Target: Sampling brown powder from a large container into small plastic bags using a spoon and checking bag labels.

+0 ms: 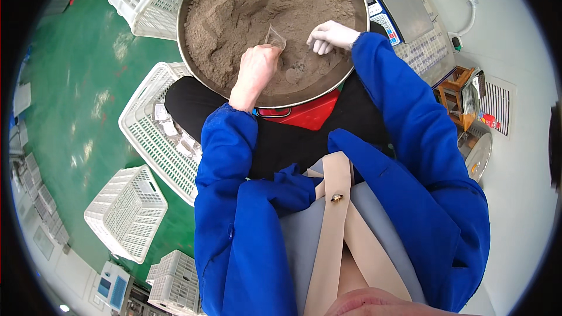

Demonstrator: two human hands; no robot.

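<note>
Blue sleeves (234,222) fill the lower frame, both forearms reaching up into a steel basin (193,70) at top centre. Small clear bag (275,37) sits upright in the basin's brown powder (246,6), just above the left hand (256,65). Left hand is bare, fingers curled together, pinching the bag's lower edge. Right hand (329,35) wears a white glove, fingers bent down and close together, tips touching the powder just right of the bag; it holds nothing that can be seen. Powder is heaped high at the basin's upper left, scooped lower near the hands. Red base (310,114) shows under the basin's lower rim. Scale (398,0) with a flat metal plate stands at upper right, beside the basin. White crate (155,140) with small packets lies at centre left, touching the person's dark trouser leg. More white crates at upper left (146,0) and lower left (126,210) on the green floor (76,82). Wooden stool (456,90) at right.
</note>
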